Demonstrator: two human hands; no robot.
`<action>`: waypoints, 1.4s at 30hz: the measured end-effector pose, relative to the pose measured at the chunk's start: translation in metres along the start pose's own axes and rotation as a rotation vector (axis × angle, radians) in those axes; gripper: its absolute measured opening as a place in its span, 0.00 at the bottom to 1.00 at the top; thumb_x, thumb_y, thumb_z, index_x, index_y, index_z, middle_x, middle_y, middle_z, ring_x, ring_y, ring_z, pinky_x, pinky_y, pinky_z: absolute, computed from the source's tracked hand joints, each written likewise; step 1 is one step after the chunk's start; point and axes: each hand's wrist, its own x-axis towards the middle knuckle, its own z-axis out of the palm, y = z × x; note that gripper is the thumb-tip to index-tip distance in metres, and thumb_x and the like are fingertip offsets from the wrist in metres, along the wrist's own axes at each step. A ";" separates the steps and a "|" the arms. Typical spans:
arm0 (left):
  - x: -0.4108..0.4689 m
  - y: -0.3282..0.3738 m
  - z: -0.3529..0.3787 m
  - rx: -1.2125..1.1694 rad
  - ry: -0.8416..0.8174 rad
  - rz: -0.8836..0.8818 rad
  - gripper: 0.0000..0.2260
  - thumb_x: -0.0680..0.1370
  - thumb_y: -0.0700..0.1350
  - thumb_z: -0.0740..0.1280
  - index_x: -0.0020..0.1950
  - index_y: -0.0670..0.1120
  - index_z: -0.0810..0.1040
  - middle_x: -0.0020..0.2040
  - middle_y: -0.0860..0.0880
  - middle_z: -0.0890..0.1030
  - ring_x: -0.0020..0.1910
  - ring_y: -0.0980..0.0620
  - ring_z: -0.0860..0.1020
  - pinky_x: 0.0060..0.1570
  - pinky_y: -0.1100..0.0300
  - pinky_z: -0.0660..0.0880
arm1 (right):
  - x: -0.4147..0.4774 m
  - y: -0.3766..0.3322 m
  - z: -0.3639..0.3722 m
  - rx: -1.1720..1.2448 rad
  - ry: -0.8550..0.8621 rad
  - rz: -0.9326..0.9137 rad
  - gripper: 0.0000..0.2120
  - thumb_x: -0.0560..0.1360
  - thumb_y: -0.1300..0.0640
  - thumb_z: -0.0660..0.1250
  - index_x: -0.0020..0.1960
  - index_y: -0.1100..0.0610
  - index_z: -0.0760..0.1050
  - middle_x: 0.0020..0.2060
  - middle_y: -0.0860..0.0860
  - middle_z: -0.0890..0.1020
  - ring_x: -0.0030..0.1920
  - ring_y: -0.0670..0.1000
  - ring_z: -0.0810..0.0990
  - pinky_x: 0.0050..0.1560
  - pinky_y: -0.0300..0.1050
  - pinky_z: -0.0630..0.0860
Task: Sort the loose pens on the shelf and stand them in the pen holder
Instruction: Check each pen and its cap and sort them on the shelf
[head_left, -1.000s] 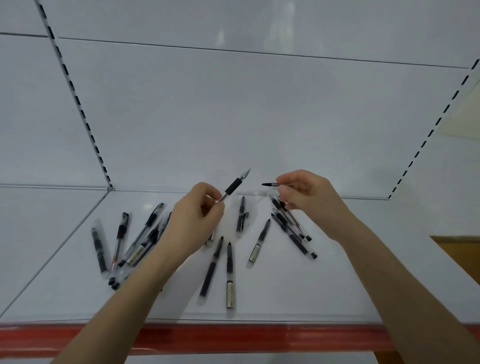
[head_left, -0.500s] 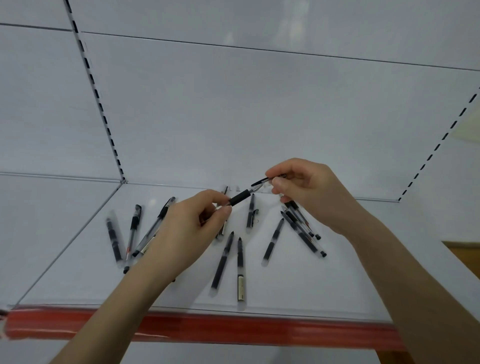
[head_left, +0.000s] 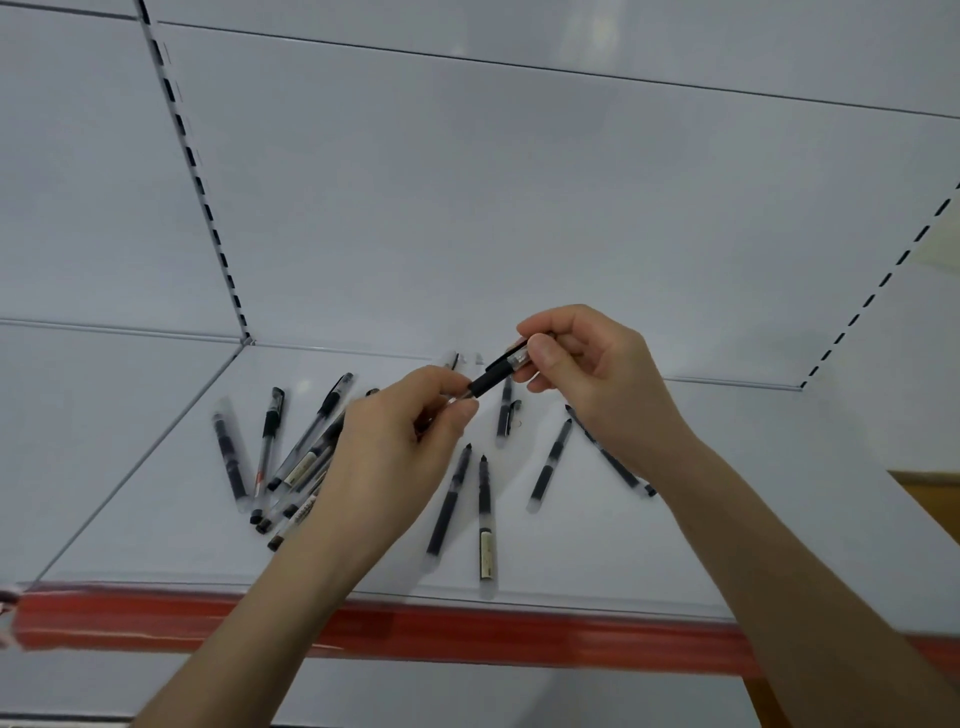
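A black pen (head_left: 491, 376) with a rubber grip is held above the white shelf (head_left: 727, 519). My left hand (head_left: 400, 447) pinches its barel end, and my right hand (head_left: 592, 374) pinches the clear cap (head_left: 517, 358) that now sits over its tip. Several loose black pens lie on the shelf: a fanned bunch (head_left: 291, 462) at the left, two side by side (head_left: 467, 512) in the middle, one (head_left: 549, 465) to the right and more half hidden under my right wrist. No pen holder is in view.
The shelf has a red front edge (head_left: 467, 629) and a white back panel (head_left: 519, 208) with slotted uprights at left and right. A brown surface (head_left: 930, 499) shows at the far right.
My hands came together. The pen and the cap, held apart a second ago, met, and the cap now covers the pen's tip. The view shifted slightly left.
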 end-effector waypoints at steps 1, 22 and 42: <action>-0.001 -0.001 0.001 0.001 0.006 -0.003 0.15 0.75 0.40 0.67 0.38 0.61 0.71 0.31 0.41 0.77 0.33 0.47 0.70 0.28 0.65 0.65 | 0.000 0.000 0.001 -0.008 -0.008 -0.008 0.09 0.77 0.67 0.60 0.47 0.55 0.74 0.37 0.49 0.80 0.36 0.40 0.81 0.40 0.33 0.77; -0.007 -0.079 -0.037 0.738 0.032 -0.364 0.12 0.78 0.46 0.61 0.58 0.43 0.76 0.50 0.42 0.78 0.48 0.41 0.76 0.40 0.55 0.68 | 0.017 0.086 0.008 -0.638 -0.093 0.194 0.07 0.75 0.62 0.64 0.48 0.64 0.78 0.44 0.57 0.83 0.46 0.55 0.80 0.48 0.40 0.72; 0.014 -0.063 0.011 0.615 -0.129 -0.033 0.09 0.77 0.45 0.62 0.50 0.43 0.78 0.45 0.45 0.77 0.46 0.45 0.75 0.41 0.57 0.69 | 0.017 0.076 0.003 -0.832 -0.262 0.330 0.12 0.76 0.53 0.63 0.51 0.62 0.76 0.42 0.51 0.76 0.44 0.49 0.73 0.43 0.40 0.66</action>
